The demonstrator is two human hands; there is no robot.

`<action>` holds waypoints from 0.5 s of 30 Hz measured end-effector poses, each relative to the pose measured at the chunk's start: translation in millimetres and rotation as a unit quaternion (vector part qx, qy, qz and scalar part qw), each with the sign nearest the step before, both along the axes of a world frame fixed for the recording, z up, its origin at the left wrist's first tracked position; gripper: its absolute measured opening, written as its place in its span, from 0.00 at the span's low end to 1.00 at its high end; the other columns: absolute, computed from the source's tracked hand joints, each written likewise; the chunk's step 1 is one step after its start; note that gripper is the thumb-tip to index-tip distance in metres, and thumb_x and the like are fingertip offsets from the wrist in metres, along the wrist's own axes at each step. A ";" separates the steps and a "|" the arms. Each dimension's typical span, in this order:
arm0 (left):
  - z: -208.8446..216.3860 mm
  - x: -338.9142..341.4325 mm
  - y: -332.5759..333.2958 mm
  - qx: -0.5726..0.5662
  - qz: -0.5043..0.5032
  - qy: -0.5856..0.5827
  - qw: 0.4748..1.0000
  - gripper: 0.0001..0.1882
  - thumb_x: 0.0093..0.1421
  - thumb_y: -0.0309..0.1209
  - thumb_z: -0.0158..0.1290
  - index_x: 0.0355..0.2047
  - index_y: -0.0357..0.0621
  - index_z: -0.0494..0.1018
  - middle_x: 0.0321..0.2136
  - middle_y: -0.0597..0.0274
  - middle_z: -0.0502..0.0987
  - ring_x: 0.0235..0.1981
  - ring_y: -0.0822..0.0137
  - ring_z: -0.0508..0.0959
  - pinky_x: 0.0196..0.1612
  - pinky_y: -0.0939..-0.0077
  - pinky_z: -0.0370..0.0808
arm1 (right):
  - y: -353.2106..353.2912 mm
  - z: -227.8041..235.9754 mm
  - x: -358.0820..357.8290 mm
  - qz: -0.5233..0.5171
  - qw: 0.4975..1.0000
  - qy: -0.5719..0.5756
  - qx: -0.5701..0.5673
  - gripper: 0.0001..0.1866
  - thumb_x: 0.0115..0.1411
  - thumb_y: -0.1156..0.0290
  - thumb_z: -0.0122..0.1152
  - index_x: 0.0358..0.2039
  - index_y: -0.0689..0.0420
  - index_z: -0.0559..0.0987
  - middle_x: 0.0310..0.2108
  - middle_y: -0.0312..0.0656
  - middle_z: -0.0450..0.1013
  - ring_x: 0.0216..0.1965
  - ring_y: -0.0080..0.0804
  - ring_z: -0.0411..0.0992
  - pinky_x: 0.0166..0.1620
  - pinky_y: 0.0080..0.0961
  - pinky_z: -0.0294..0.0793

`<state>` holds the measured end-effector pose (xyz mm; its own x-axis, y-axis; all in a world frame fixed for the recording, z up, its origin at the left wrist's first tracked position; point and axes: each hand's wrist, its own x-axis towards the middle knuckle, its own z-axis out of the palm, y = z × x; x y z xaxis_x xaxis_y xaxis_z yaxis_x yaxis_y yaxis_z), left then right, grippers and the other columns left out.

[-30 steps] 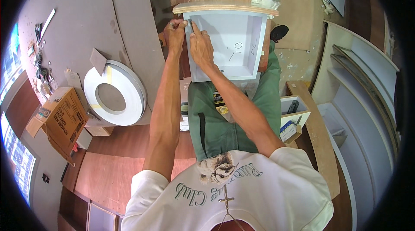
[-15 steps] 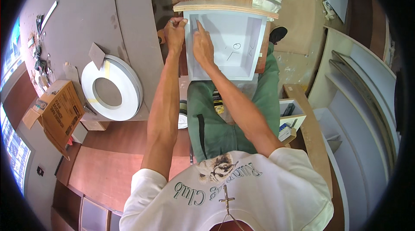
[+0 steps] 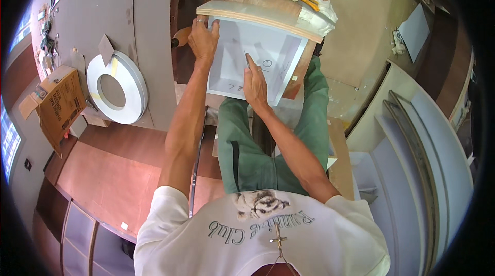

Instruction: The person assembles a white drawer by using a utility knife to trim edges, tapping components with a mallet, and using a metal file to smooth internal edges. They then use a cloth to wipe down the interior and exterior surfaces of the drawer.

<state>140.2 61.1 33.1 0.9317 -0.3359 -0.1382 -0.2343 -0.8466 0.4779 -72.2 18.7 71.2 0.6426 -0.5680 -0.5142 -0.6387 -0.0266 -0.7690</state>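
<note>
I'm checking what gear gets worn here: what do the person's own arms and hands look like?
Both hands are gloveless. The left hand wears a ring; on the right hand I can't make one out. The forearms are bare, with no watch or bracelet showing, below short white sleeves.

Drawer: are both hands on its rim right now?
No, only the left hand holds the drawer by its rim; the right hand is over its inside.

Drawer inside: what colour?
The drawer is pale bluish grey inside, with dark scrawled marks; best seen in the head view.
</note>
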 end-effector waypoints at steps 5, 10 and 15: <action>-16.7 -19.9 -4.5 -0.019 0.012 -0.083 0.996 0.11 0.64 0.32 0.59 0.44 0.39 0.77 0.40 0.52 0.81 0.38 0.48 0.83 0.40 0.56 0.78 | -61.9 20.4 -24.4 0.068 0.997 -0.037 0.031 0.27 0.74 0.64 0.43 0.71 0.56 0.67 0.45 0.57 0.73 0.47 0.56 0.71 0.53 0.46 0.70; -36.7 -2.3 23.8 -0.440 0.345 0.095 0.824 0.13 0.73 0.33 0.52 0.43 0.34 0.79 0.44 0.53 0.83 0.43 0.61 0.84 0.46 0.66 0.79 | -141.8 52.9 -39.7 0.116 0.984 -0.135 0.023 0.27 0.75 0.63 0.43 0.70 0.58 0.68 0.44 0.54 0.74 0.45 0.49 0.72 0.54 0.43 0.70; -35.9 -18.4 -4.8 -0.207 0.265 0.127 0.933 0.14 0.72 0.37 0.55 0.44 0.37 0.80 0.39 0.66 0.81 0.41 0.74 0.76 0.47 0.77 0.72 | -274.5 75.9 -24.7 0.137 0.979 -0.116 0.094 0.27 0.74 0.61 0.46 0.68 0.62 0.69 0.55 0.59 0.74 0.56 0.51 0.73 0.60 0.41 0.69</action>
<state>121.8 56.3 -2.8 0.9372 0.0890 -0.3372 0.3297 -0.5416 0.7733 -97.0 -255.9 147.1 0.8694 -0.2674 -0.4154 -0.4351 -0.0159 -0.9003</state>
